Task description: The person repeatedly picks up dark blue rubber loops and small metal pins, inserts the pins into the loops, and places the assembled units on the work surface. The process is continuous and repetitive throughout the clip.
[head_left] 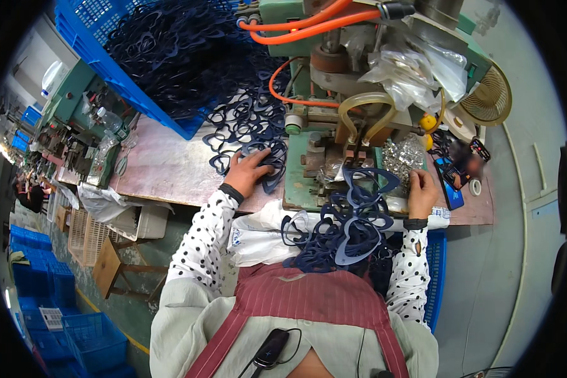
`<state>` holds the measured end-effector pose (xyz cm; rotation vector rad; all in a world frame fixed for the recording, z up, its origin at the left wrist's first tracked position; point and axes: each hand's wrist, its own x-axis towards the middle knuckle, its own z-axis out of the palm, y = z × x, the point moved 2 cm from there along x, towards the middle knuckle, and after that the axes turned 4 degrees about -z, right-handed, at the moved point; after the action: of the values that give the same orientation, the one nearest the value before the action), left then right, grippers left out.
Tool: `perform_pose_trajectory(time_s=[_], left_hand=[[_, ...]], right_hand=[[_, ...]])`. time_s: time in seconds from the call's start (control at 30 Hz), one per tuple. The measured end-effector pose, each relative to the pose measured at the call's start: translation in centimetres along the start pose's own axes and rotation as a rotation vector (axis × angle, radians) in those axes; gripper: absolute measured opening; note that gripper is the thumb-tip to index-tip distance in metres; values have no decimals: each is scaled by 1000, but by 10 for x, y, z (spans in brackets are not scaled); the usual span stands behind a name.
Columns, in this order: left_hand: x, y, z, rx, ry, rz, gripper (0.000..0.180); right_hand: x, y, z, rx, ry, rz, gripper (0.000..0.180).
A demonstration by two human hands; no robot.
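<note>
Well, fingers splayed, the left hand [249,171] rests on navy heart-shaped loops [264,129] left of the green press [300,192]. The right hand [423,193], fingertips bunched (around what, I cannot tell), is right of it, near silvery metal bits [402,157]. More loops hang before the press.

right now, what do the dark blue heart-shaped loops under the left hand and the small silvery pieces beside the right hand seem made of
Dark blue heart-shaped loops: perhaps smooth plastic or rubber; thin bands show low sheen. Small silvery pieces: likely shiny metal, given bright glints; too small to confirm.
</note>
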<state>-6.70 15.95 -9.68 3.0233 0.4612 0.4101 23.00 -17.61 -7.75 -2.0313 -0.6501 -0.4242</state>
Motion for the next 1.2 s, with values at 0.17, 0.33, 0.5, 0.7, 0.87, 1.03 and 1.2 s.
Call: perform_pose_trajectory(time_s=[0.17, 0.33, 0.5, 0.7, 0.87, 1.03, 1.2], left_hand=[[14, -28, -17, -209, -32, 10, 38], [22, -22, -38, -486, 242, -209, 22], [18, 39, -72, -588, 574, -328, 14], [27, 118, -134, -433, 779, 279, 18], [48, 132, -142, -812, 759, -71, 14], [64, 128, -136, -1138, 655, -170, 14], [62, 117, -151, -1438, 422, -131, 20]], right_hand=[[3, -7, -2, -115, 40, -173, 10], [12, -34, -2, 52, -60, -71, 11], [19, -100, -5, 252, -142, -142, 13], [11, -136, -8, 568, -253, 105, 12], [4, -142, -9, 647, -283, 23, 13], [-6, -163, 1, 718, -308, 58, 23], [-9, -173, 18, 806, -240, 113, 36]])
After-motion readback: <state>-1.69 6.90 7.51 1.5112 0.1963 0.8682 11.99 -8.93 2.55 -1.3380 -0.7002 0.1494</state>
